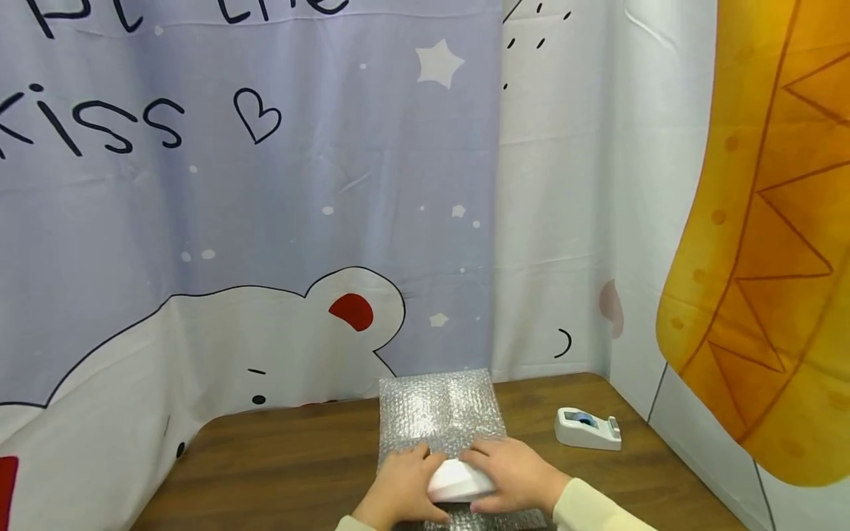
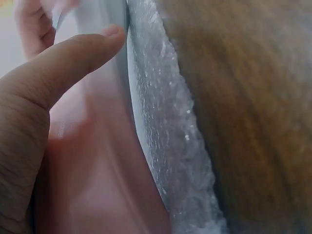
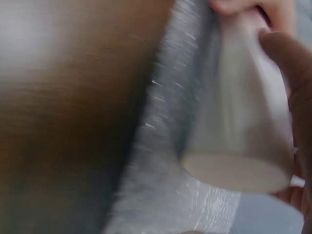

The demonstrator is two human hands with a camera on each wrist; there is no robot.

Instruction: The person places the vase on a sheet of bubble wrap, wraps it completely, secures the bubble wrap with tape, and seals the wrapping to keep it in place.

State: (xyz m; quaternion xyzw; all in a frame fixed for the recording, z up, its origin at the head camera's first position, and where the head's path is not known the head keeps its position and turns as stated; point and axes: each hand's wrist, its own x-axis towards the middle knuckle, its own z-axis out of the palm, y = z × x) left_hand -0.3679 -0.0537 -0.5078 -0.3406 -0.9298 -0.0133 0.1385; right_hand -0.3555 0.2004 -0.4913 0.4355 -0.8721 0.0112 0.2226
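A smooth white tapered object [image 1: 458, 483] lies on its side over a sheet of bubble wrap [image 1: 441, 409]; its exact kind is unclear. My left hand [image 1: 401, 483] grips its left end, and my right hand [image 1: 516, 472] holds the right end. In the left wrist view, the left thumb [image 2: 73, 61] stretches along the object's side [image 2: 97, 170]. A flat, rounded end face of the white object [image 3: 239, 171] shows in the right wrist view, with the right thumb [image 3: 287, 53] against its side. The palms and fingers hide part of it.
Brown wooden tabletop [image 1: 279, 464] spreads out on both sides of the bubble wrap. A white tape dispenser [image 1: 587, 429] stands to the right, near the table's edge. Printed curtains [image 1: 332, 184] hang behind the table.
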